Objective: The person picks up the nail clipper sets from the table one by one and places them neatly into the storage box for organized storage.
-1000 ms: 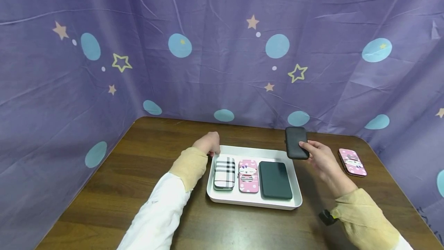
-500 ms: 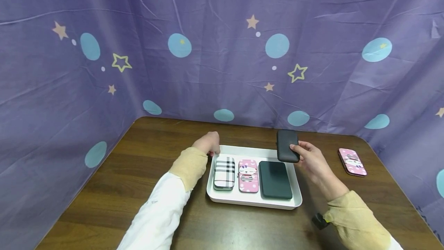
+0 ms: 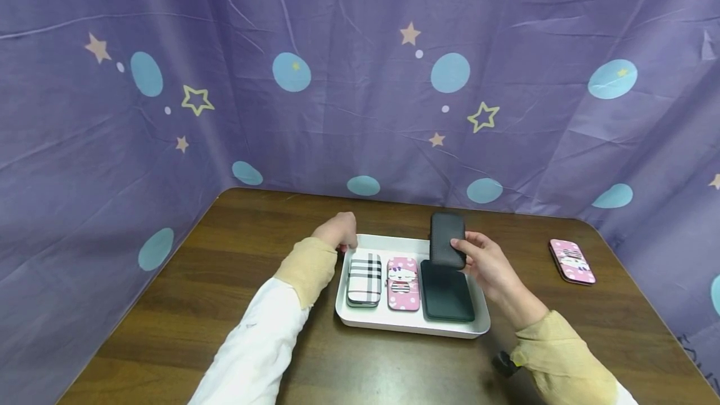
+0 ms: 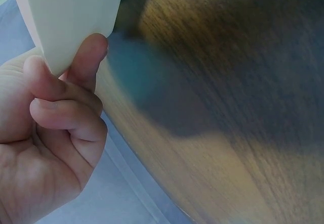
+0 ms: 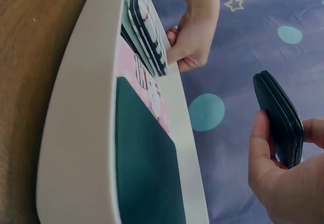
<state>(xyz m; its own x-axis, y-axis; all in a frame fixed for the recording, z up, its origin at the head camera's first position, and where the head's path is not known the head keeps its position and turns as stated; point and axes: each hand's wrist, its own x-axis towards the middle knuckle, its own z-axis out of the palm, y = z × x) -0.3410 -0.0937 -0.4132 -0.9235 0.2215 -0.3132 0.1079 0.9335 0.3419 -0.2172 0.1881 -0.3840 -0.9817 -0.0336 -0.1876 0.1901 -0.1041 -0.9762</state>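
Note:
My right hand pinches a small black clamshell case between thumb and fingers, raised over the back right of a white tray. In the right wrist view the black case is seen edge-on and closed. My left hand grips the tray's back left corner; the left wrist view shows curled fingers against the white wall. Inside the tray lie a plaid case at the left, a pink cat-print case in the middle and a flat dark green case at the right.
Another pink cat-print case lies on the wooden table, right of the tray. A purple curtain with stars and blue ovals hangs along the table's back and sides. A black device is strapped at my right wrist.
My right hand has moved left with the black case, from beside the tray's right edge to over its back right part. My left hand has stayed at the corner.

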